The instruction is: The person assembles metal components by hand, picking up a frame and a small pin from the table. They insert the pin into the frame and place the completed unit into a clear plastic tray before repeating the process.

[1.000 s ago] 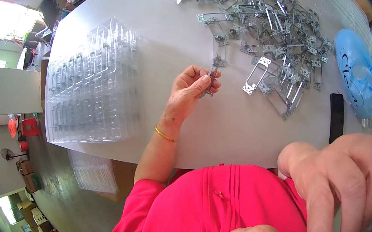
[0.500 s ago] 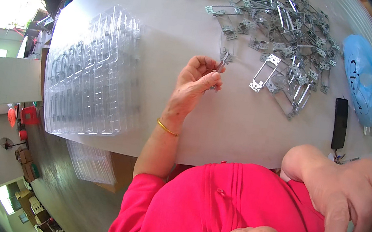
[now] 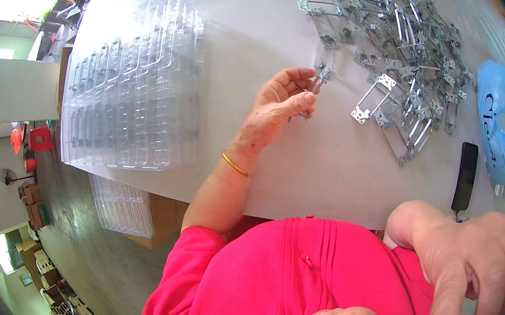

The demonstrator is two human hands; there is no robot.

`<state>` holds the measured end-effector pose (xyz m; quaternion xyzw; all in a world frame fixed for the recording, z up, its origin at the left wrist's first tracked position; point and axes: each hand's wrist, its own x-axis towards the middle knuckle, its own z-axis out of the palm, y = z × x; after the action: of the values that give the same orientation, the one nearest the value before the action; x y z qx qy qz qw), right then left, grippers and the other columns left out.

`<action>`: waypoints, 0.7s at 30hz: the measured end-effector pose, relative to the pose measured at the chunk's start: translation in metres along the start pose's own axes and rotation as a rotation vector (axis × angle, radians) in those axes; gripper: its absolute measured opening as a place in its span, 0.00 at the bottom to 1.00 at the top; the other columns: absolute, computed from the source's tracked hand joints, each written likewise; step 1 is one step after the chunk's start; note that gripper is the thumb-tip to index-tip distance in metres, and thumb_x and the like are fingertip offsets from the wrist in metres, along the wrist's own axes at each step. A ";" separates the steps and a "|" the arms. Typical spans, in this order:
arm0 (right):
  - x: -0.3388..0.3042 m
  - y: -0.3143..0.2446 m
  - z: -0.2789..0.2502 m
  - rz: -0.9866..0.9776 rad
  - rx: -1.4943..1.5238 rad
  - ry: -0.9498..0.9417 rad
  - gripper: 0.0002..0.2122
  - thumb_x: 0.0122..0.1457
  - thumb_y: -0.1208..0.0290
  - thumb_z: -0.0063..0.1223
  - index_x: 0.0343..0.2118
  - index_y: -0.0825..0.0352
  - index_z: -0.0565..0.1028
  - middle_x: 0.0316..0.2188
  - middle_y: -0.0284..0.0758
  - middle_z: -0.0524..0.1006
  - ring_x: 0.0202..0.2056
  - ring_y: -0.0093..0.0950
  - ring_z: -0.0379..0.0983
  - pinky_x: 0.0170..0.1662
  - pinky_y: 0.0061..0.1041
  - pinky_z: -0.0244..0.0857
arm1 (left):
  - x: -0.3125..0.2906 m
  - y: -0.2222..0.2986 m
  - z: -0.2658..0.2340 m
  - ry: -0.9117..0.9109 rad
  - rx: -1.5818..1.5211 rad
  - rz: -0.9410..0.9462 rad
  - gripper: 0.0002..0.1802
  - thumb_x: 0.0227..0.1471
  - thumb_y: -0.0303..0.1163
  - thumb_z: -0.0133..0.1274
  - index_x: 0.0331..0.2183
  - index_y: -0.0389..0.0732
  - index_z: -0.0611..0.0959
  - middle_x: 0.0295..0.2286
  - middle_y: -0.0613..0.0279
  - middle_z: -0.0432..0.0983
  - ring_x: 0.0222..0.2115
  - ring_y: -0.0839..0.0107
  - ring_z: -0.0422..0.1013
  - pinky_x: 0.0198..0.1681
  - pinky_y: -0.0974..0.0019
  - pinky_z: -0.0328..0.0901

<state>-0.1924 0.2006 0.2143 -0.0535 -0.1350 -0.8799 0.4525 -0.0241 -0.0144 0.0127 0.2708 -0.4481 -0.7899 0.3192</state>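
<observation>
My left hand (image 3: pixel 282 101), with a gold bangle on its wrist, is raised over the table. Its thumb and fingers pinch a small metal bracket (image 3: pixel 320 80), which the fingers partly cover. Just beyond the fingertips begins a pile of similar grey metal brackets (image 3: pixel 399 62). One brighter rectangular bracket (image 3: pixel 373 98) lies at the near edge of that pile. Close to the camera at lower right, my right hand (image 3: pixel 468 262) points its fingers downward. Between them shows a pale sliver of something I cannot make out.
Stacked clear plastic trays (image 3: pixel 133 91) stand on the left of the table (image 3: pixel 301 176). More clear trays (image 3: pixel 122 204) sit below its edge by a cardboard box (image 3: pixel 164 219). On the right lie a blue plastic bag (image 3: pixel 500 120) and a black phone (image 3: pixel 465 178).
The whole view has shifted slightly, and the table things appear a little farther right. My left hand keeps its pinch on the bracket. The right hand's fingers have moved slightly.
</observation>
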 end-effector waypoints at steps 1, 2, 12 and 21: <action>0.003 -0.027 -0.004 0.237 0.035 -0.015 0.14 0.44 1.00 0.45 0.16 0.71 0.66 0.20 0.44 0.75 0.20 0.27 0.76 0.23 0.30 0.82 | -0.012 0.006 -0.019 0.062 -0.017 0.016 0.28 0.57 0.28 0.60 0.56 0.29 0.72 0.42 0.53 0.76 0.34 0.73 0.73 0.39 0.68 0.70; 0.008 -0.032 -0.007 0.208 0.030 -0.027 0.14 0.44 1.00 0.45 0.16 0.71 0.66 0.20 0.44 0.75 0.20 0.27 0.76 0.23 0.30 0.82 | -0.009 0.006 -0.008 0.040 -0.002 0.010 0.28 0.57 0.28 0.60 0.56 0.29 0.72 0.42 0.54 0.76 0.34 0.73 0.73 0.38 0.68 0.70; 0.037 -0.022 -0.016 0.600 -0.048 -0.439 0.11 0.50 0.93 0.55 0.19 0.69 0.74 0.20 0.33 0.77 0.19 0.18 0.71 0.25 0.17 0.72 | -0.002 -0.001 -0.001 -0.056 -0.016 0.008 0.29 0.58 0.27 0.60 0.58 0.27 0.72 0.41 0.58 0.75 0.34 0.75 0.72 0.38 0.69 0.70; 0.036 -0.006 -0.022 0.473 -0.415 -0.306 0.13 0.60 0.87 0.48 0.28 0.56 0.74 0.27 0.17 0.78 0.32 0.08 0.69 0.43 0.24 0.51 | -0.003 0.008 0.003 -0.022 0.030 -0.022 0.29 0.57 0.25 0.58 0.58 0.27 0.72 0.39 0.61 0.75 0.33 0.75 0.71 0.37 0.69 0.70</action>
<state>-0.2180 0.1692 0.2004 -0.3055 -0.0036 -0.7412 0.5977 -0.0222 -0.0140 0.0215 0.2717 -0.4605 -0.7894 0.3015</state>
